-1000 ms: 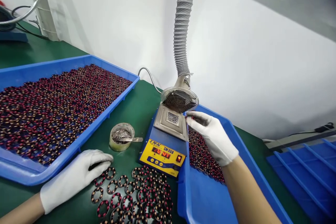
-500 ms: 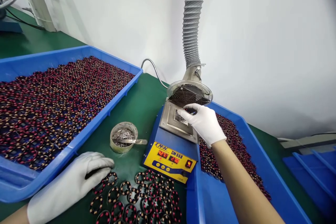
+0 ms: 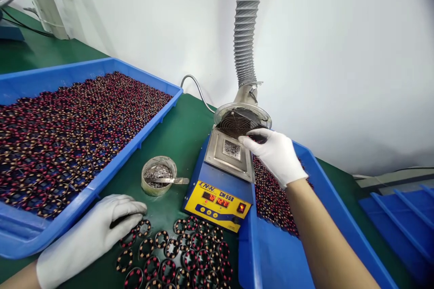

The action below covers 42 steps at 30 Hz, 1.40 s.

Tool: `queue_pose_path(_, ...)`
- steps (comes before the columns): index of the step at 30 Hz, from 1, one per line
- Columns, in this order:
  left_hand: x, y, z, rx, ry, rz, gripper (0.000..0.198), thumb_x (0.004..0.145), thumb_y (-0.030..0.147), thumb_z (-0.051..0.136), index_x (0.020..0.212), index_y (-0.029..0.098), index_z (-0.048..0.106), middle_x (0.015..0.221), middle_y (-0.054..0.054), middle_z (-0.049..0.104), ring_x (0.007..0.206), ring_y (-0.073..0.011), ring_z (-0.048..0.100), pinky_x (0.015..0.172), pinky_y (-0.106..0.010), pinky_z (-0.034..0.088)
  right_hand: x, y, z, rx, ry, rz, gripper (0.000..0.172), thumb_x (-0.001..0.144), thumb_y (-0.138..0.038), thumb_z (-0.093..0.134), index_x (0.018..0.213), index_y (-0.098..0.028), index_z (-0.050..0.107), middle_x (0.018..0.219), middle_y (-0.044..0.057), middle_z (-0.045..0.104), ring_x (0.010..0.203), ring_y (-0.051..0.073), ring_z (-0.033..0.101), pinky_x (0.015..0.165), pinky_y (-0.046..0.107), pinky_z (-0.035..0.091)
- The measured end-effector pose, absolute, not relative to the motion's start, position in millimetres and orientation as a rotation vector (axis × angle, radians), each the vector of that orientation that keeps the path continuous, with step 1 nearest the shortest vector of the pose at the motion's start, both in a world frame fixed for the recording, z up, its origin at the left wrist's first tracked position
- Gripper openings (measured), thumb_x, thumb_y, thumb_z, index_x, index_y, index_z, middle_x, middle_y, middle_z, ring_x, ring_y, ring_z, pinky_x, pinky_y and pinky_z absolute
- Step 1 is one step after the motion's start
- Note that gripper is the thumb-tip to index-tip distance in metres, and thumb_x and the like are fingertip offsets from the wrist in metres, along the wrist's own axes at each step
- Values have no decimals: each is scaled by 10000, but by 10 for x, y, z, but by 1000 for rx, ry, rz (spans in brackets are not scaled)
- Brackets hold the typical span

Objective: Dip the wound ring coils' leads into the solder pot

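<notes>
My gloved right hand [image 3: 271,151] is closed, thumb and fingers pinched on a dark wound coil ring [image 3: 259,138]. It is beside the right edge of the square solder pot [image 3: 232,149], whose bath looks silvery and flecked. Fingers hide much of that ring. At lower left, my gloved left hand [image 3: 101,228] has its thumb and fingers closed around the edge of a black coil ring [image 3: 128,238] with red and tan windings. Several similar coil rings [image 3: 171,248] lie beside it on the green bench. The yellow control panel [image 3: 217,205] shows lit red digits.
A blue tray [image 3: 145,131] full of coil rings stands left. Another blue tray [image 3: 339,216], partly filled, is right of the pot. A round tub [image 3: 149,188] holds silvery dross and a flat metal scraper [image 3: 172,180]. An extraction hose [image 3: 249,27] with fan hangs behind.
My right hand has moved right, off the solder bath toward the right tray, with the coil ring in it. The bath now shows fully. My left hand stays nearly still.
</notes>
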State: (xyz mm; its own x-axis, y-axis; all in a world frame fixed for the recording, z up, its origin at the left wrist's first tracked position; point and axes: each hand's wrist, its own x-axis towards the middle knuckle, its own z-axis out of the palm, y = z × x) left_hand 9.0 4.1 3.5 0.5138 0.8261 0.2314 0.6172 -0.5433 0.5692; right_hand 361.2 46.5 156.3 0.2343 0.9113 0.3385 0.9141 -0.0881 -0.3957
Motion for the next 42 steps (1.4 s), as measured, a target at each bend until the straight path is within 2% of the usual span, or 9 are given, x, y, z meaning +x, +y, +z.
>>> queue_pose_path(8,64,81,-26,2280,1168,607,387,857,578,476,977,308,726,1005,17,737,961,-202,681,884,-267,538,3750,-101,1760,-1437,-1206,707,281,663,-334,795,909,-231,706,866,14,707,711,131,624,681,273,519)
queue_pose_path(14,54,91,-47,2234,1160,536,363,882,537,468,1012,302,714,1045,16,725,992,-201,664,906,-272,514,3619,-551,1607,-1114,-1224,931,259,643,-222,813,851,-286,674,1050,-19,679,963,164,622,807,274,493)
queue_pose_path(17,60,88,-32,2241,1151,545,366,883,537,467,1008,300,716,1043,14,726,989,-201,665,901,-267,513,3558,-668,1602,-1073,-1292,941,229,671,-216,795,840,-288,658,1043,-25,679,972,172,625,809,283,485)
queue_pose_path(22,83,71,4,2262,1157,578,374,879,537,470,1005,290,721,1035,0,730,977,-209,671,887,-269,521,3543,-744,1660,-1156,-1401,843,171,699,-256,774,812,-283,648,1004,-1,691,931,182,638,791,300,500)
queue_pose_path(25,87,60,22,2285,1171,572,360,882,528,474,1003,294,718,1032,0,731,980,-211,671,894,-289,524,3572,-682,1717,-1355,-1556,710,144,729,-256,741,852,-285,672,1053,25,673,943,207,642,774,329,525)
queue_pose_path(30,79,50,19,2335,1186,650,357,860,546,493,974,301,727,988,4,741,937,-201,690,858,-257,546,3615,-340,1740,-1662,-2083,146,223,818,-173,592,1002,-264,677,1087,50,643,994,210,619,885,376,500)
queue_pose_path(34,91,44,32,2355,1199,690,343,855,550,502,957,314,729,965,19,745,903,-184,702,839,-222,553,3660,-5,1640,-1743,-2397,-135,258,833,-122,548,1064,-206,626,1036,72,647,921,217,625,815,368,512)
queue_pose_path(38,91,52,11,2371,1199,692,319,850,549,516,945,330,727,949,37,747,882,-169,708,829,-198,554,3671,234,1556,-1810,-2581,-291,200,844,-107,540,1005,-171,641,976,87,664,879,234,629,782,362,502)
queue_pose_path(42,62,61,-43,2380,1196,679,280,847,527,540,974,347,714,979,46,738,896,-158,704,838,-188,548,3650,356,1532,-1868,-2670,-377,226,828,-72,535,985,-177,659,933,81,673,843,228,631,741,341,486)
